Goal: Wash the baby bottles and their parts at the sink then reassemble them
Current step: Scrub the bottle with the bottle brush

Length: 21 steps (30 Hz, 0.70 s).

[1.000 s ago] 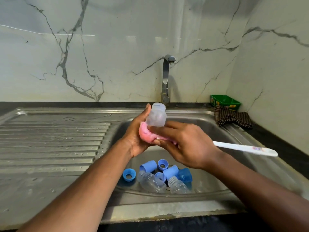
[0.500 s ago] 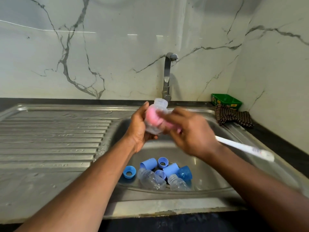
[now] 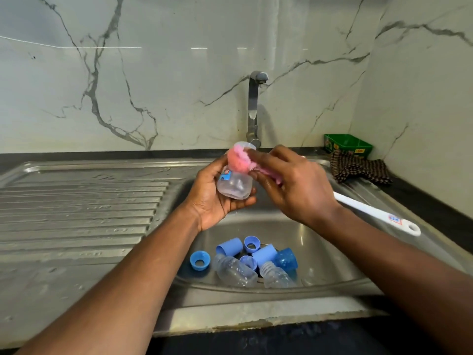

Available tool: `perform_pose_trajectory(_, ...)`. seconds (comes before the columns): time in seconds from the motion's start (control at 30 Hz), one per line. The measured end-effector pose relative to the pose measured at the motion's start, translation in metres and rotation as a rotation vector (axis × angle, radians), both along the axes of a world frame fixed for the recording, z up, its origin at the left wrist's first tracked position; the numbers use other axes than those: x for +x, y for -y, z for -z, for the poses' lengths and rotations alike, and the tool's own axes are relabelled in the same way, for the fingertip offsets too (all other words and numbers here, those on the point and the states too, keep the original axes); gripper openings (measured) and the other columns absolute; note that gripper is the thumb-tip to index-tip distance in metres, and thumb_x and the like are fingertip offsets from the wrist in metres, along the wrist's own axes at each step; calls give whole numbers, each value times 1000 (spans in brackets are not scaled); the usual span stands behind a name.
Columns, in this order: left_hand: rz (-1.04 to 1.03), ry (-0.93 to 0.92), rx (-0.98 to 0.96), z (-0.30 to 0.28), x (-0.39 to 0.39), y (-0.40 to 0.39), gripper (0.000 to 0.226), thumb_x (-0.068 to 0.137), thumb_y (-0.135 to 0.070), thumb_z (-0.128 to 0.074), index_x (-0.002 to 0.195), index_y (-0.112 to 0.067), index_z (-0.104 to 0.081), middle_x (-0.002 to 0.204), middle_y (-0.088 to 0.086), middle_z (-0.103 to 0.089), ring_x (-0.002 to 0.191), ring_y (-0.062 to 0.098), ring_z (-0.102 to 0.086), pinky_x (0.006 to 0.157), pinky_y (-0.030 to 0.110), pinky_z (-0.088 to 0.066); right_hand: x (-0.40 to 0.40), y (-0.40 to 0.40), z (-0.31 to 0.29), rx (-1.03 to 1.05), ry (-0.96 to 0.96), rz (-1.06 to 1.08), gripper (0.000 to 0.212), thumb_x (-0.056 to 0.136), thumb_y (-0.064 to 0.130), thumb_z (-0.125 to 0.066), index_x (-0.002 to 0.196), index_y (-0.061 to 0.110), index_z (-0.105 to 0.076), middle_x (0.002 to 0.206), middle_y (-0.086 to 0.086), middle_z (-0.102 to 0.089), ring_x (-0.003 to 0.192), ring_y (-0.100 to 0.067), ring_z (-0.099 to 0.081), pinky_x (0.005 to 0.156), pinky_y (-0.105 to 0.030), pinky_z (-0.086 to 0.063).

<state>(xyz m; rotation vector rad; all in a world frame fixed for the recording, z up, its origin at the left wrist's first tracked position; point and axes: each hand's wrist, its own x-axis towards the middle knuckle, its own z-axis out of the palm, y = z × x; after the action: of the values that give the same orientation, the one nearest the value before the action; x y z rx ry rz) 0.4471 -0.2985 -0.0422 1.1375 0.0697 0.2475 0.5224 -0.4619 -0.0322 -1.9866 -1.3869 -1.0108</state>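
Head view showed the left hand (image 3: 217, 198) cupping a clear bottle (image 3: 234, 184) above the sink (image 3: 320, 262), long axis near upright, mouth toward 12 o'clock. The right hand (image 3: 294, 185) pinched a pink brush head (image 3: 239, 161) against the bottle's upper wall, at 9 o'clock from that hand; its white handle (image 3: 376, 213) trailed toward 4 o'clock. A small blue label (image 3: 225, 175) was unreadable, as was the handle's print.

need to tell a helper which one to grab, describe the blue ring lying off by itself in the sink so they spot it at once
Look into the steel sink, at the pile of blue parts and clear bottles near its front wall. The blue ring lies at the pile's far left, hole facing up, apart from the other pieces, which are bunched together.
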Motion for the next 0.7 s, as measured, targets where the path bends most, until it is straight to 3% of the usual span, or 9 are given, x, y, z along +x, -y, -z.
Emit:
perform_pose_trajectory(0.2,-9,19,-15,-2,-4,-1,42,95,-43,-45,87,-11,-72,75,8,-70,59,20,-64,53,24,-49,-13,-9,12,-228,103,-147,43,97,44,-48,136,29,-59,98,-6,-65,57,-33,-61,46,-32,-43)
perform_pose_trajectory(0.33,-211,26,39,4,6,-1,58,98,-56,-34,100,-8,-67,76,9,-69,54,24,-61,45,25,-43,10,-14,-1,-17,-47,12,44,99,42,-49,140,29,-55,98,-6,-64,70,-38,-64,52,-39,-50)
perform_pose_trajectory(0.5,-128,30,-47,5,3,0,42,100,-39,-38,95,-9,-67,77,8,-71,66,19,-65,58,28,-52,-4,-15,21,-269,132,-85,46,97,44,-46,142,33,-49,96,-7,-61,53,-34,-59,43,-30,-38)
perform_pose_trajectory(0.63,-106,-9,-38,3,4,0,38,98,-40,-46,111,-9,-66,92,9,-70,77,22,-65,69,36,-54,15,-14,4,-42,-29,119,45,98,43,-49,143,35,-50,106,-9,-63,68,-40,-65,51,-34,-44)
perform_pose_trajectory(0.7,-79,-5,-68,3,4,1,35,95,-37,-51,107,-9,-68,92,10,-70,76,21,-66,67,34,-55,7,-7,6,-54,15,61,45,99,45,-45,143,36,-48,104,-8,-62,64,-39,-63,50,-37,-48)
